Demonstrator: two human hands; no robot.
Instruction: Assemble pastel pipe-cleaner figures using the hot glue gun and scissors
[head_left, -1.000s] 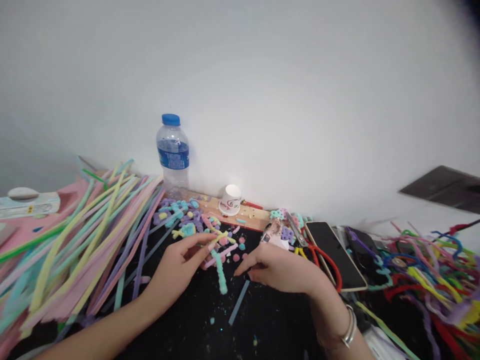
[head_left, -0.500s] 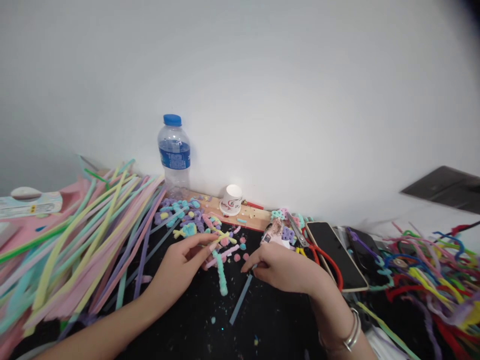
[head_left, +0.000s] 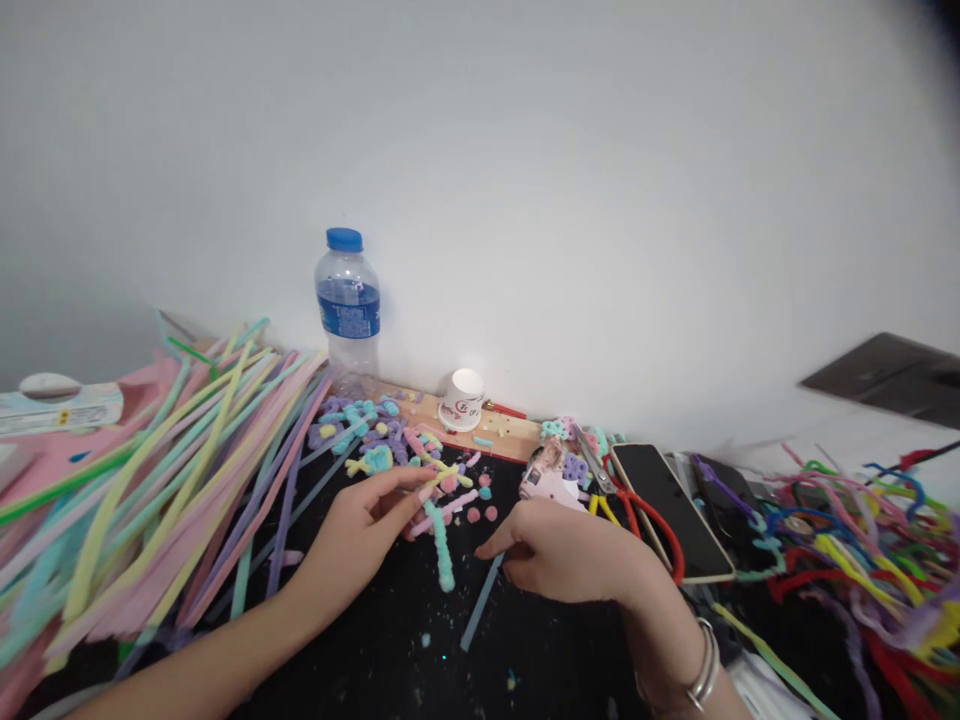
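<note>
My left hand [head_left: 375, 515] pinches a fuzzy mint-green twisted pipe cleaner [head_left: 441, 545] near its upper end, and the rest hangs down toward me. My right hand [head_left: 551, 550] is closed around the top of a translucent bluish glue stick [head_left: 480, 605], which slants down over the black tabletop; the fingertips partly hide the grip. Just behind the right hand lies a pale pink object with a brown-stained end [head_left: 547, 475], partly covered by the hand. Small pink pompoms [head_left: 473, 515] sit between the hands, near a yellow pipe cleaner piece [head_left: 454, 470].
Long pastel pipe cleaners [head_left: 187, 470] are heaped at left, bright ones [head_left: 855, 560] at right. A water bottle [head_left: 349, 310] and paper cup [head_left: 463, 400] stand by the wall. Red-handled scissors [head_left: 660, 525] lie beside a phone [head_left: 671, 510]. Fuzzy pieces [head_left: 360, 425] pile up behind.
My right hand has shifted slightly down and toward me, uncovering more of the pale pink object. The glue stick has moved a little with it. My left hand and the mint-green pipe cleaner stay put.
</note>
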